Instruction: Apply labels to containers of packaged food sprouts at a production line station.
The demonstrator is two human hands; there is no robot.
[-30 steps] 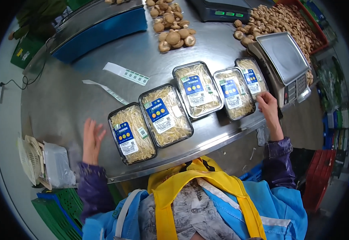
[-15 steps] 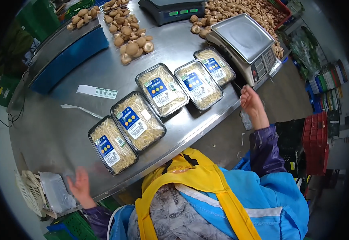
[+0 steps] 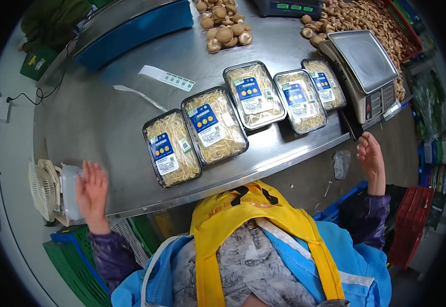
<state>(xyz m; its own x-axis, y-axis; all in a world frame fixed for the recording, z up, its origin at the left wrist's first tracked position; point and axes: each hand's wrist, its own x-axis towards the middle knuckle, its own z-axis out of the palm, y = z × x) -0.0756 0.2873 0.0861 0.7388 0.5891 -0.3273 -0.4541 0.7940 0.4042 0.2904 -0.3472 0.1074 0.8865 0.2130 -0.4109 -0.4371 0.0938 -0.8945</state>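
My left hand (image 3: 93,190) is held over the near left edge of the steel table (image 3: 105,133), fingers stretched out and nothing in it. My right hand (image 3: 370,153) is just off the table's right end, below the corner of a scale (image 3: 366,66). Its fingers are curled in, with nothing visible in them. Between my hands, several black trays of bean sprouts under clear film lie in a slanting row. The leftmost tray (image 3: 173,166) is nearest my left hand; the rightmost tray (image 3: 330,94) lies beside the scale. Each bears a blue and white label.
Two strips of stickers, one a white strip (image 3: 166,78), lie behind the trays. Packed mushrooms (image 3: 228,36) and a second scale (image 3: 289,7) stand farther back, with loose mushrooms (image 3: 353,20) at right. A blue-sided machine (image 3: 136,33) is at far left, a white fan (image 3: 42,192) near left.
The view has shifted, so the table and trays appear farther right. My left hand has lifted and turned upright with fingers straighter. My right hand stays near the scale's corner, fingers still curled.
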